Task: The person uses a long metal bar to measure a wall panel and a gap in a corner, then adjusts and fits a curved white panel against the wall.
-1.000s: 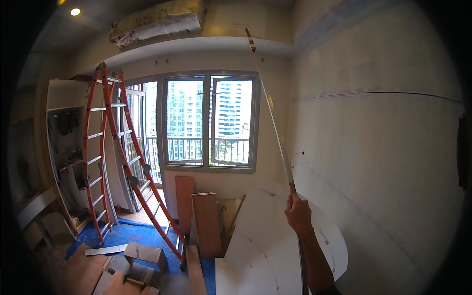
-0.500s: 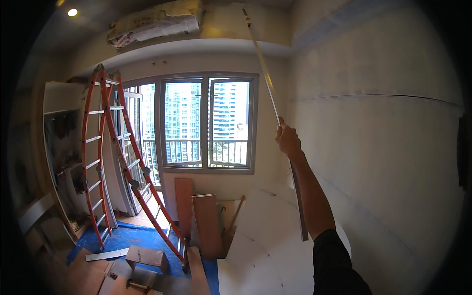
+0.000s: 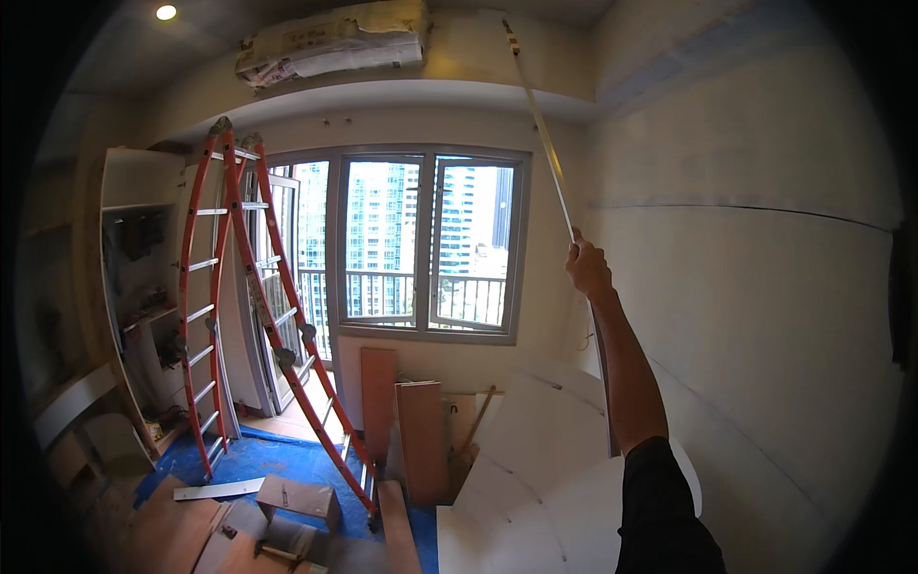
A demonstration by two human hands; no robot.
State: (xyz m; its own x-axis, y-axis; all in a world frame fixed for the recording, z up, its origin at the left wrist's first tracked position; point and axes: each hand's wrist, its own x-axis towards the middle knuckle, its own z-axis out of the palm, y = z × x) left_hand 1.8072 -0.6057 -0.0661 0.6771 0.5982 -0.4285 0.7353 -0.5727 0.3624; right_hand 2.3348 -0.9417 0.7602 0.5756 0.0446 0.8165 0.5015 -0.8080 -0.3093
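My right hand is closed around a long, thin, pale metal pole, my arm stretched up and forward. The pole leans a little left toward its top, and its lower end passes behind my forearm. A small light and dark piece, too small to name for sure, is fixed at the pole's upper tip, close to the upper wall just under the ceiling. To the left of that tip is a wrapped air conditioner unit. My left hand is out of view.
A red folding ladder stands at left on a blue sheet. Behind it are a window and an open glass door. Brown boards lean below the window. A large white panel slopes by the right wall. A cardboard box and hammer lie low.
The view has turned slightly left, so the room sits farther right in the picture. My right hand keeps its hold on the pole, whose tip stays near the same spot.
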